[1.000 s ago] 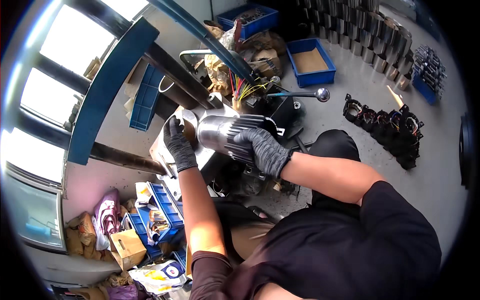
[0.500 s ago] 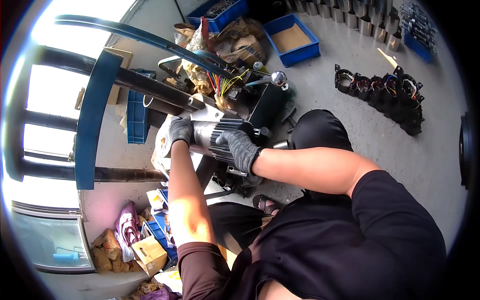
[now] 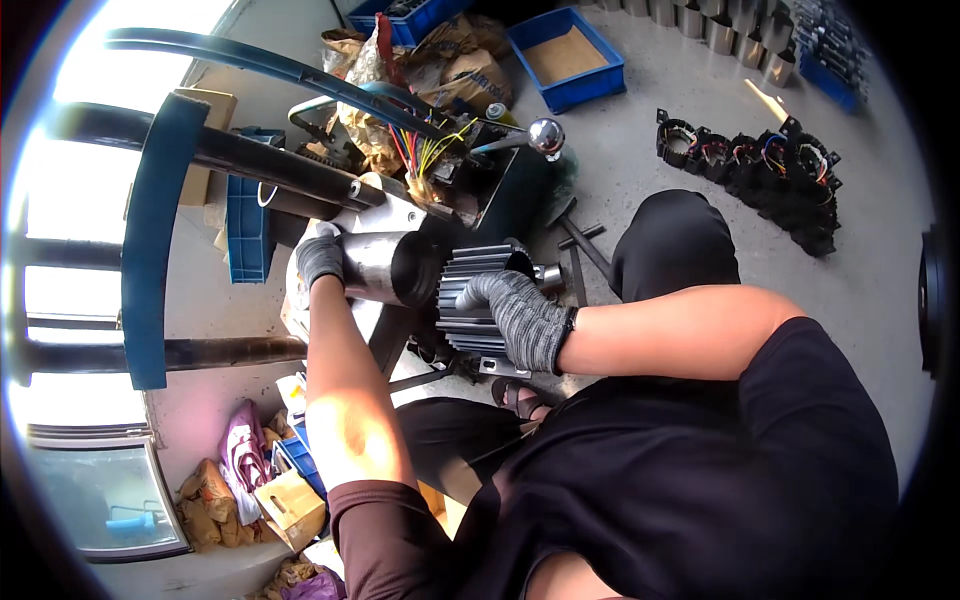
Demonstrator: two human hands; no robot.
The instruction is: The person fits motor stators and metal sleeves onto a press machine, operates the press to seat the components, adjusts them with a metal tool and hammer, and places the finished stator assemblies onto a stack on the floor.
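Observation:
A smooth metal cylinder point(image 3: 375, 268) lies sideways at the press, its dark round end towards my right hand. My gloved left hand point(image 3: 319, 260) curls over the far left end of this cylinder, beside the press plate point(image 3: 397, 212). In my gloved right hand point(image 3: 518, 318) is a dark finned motor housing point(image 3: 462, 325), also lying sideways, with the fingers wrapped over its ribs. A narrow gap separates the housing from the cylinder. A small bracket foot point(image 3: 503, 366) shows on the housing's lower side. The undersides of both parts are hidden.
Blue press bars and dark columns point(image 3: 260, 164) stretch across the left. Coloured wires point(image 3: 432, 150) and a lever with a ball knob point(image 3: 546, 137) sit beyond my hands. A hammer point(image 3: 578, 236), a blue bin point(image 3: 568, 60) and several wound stators point(image 3: 745, 165) are on the floor.
The finned housing has come away from the cylinder towards the right with my right hand, baring the cylinder's end. My left hand stays at the cylinder. The whole view has shifted slightly.

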